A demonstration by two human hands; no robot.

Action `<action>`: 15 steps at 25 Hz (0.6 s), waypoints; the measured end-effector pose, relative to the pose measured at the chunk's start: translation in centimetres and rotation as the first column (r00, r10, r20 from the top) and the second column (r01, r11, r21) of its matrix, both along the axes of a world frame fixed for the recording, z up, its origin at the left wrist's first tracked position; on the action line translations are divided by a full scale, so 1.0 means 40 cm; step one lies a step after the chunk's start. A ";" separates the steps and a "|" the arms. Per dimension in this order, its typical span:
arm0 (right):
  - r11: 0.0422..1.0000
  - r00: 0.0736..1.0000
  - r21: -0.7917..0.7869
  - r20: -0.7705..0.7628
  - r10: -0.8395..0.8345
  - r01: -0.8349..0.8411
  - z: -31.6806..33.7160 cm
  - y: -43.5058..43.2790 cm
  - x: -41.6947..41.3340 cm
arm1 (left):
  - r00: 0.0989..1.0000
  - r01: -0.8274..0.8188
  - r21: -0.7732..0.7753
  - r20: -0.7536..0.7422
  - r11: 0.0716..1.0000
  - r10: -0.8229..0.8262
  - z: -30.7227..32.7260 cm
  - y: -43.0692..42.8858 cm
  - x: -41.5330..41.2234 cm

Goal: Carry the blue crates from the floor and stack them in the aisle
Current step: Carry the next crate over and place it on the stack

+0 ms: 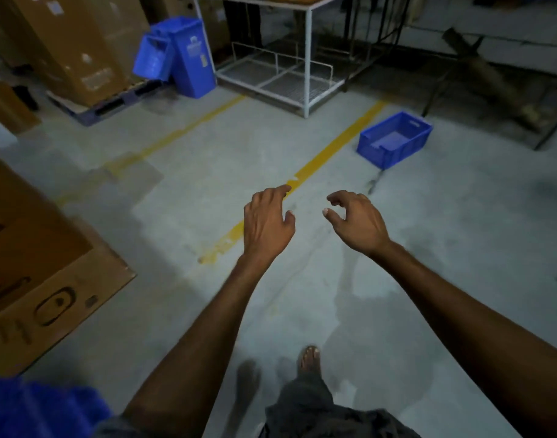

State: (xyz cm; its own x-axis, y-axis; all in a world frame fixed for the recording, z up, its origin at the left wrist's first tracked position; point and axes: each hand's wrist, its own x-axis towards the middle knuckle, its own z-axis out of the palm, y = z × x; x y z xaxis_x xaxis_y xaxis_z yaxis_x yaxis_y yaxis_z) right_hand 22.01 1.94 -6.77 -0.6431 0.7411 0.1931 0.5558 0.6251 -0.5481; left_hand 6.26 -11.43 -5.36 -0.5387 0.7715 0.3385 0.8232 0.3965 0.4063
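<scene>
Though stretched out over the floor [207,172], grips nothing with left hand [267,221] or right hand [356,221], fingers [278,190] loosely curled. Stands well apart from crate [381,151] near yellow line [331,147].

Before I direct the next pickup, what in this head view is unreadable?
Head view:
- Blue shape, bottom-left corner: cut by the frame edge and blurred; crate or not, unclear.
- Upended blue crates by the pallet: far, dim; count unclear.
- Floor crate: its near wall hides part of the inside.
</scene>
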 end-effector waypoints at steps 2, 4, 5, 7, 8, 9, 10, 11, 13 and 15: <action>0.998 0.999 -0.034 0.000 -0.052 0.052 -0.002 0.151 -0.024 | 0.999 0.040 -0.016 0.034 0.999 -0.040 -0.003 0.176 -0.044; 0.993 0.994 -0.046 -0.002 -0.110 0.110 0.008 0.293 -0.034 | 0.994 0.100 -0.020 0.046 0.995 -0.099 0.008 0.348 -0.069; 0.988 0.989 -0.059 -0.010 -0.146 0.145 0.018 0.367 -0.034 | 0.990 0.131 -0.021 0.054 0.991 -0.129 0.016 0.438 -0.078; 0.976 0.979 -0.080 -0.017 -0.205 0.203 0.029 0.500 -0.028 | 0.982 0.184 -0.026 0.046 0.983 -0.183 0.027 0.595 -0.088; 0.970 0.973 -0.091 -0.017 -0.230 0.227 0.030 0.571 -0.024 | 0.978 0.207 -0.033 0.036 0.978 -0.206 0.030 0.675 -0.094; 0.964 0.968 -0.102 -0.024 -0.248 0.245 0.028 0.641 -0.020 | 0.974 0.226 -0.033 0.029 0.974 -0.225 0.025 0.755 -0.100; 0.958 0.963 -0.116 -0.032 -0.269 0.263 0.022 0.727 -0.018 | 0.970 0.243 -0.038 0.028 0.969 -0.242 0.017 0.848 -0.108; 0.952 0.958 -0.130 -0.037 -0.286 0.279 0.014 0.808 -0.015 | 0.967 0.256 -0.043 0.023 0.966 -0.255 0.006 0.934 -0.116; 0.939 0.949 -0.169 -0.055 -0.311 0.298 -0.008 0.979 -0.010 | 0.961 0.275 -0.054 0.017 0.960 -0.275 -0.019 1.108 -0.126; 0.928 0.942 -0.205 -0.065 -0.330 0.311 -0.024 1.157 -0.007 | 0.961 0.275 -0.051 0.038 0.960 -0.274 -0.040 1.289 -0.129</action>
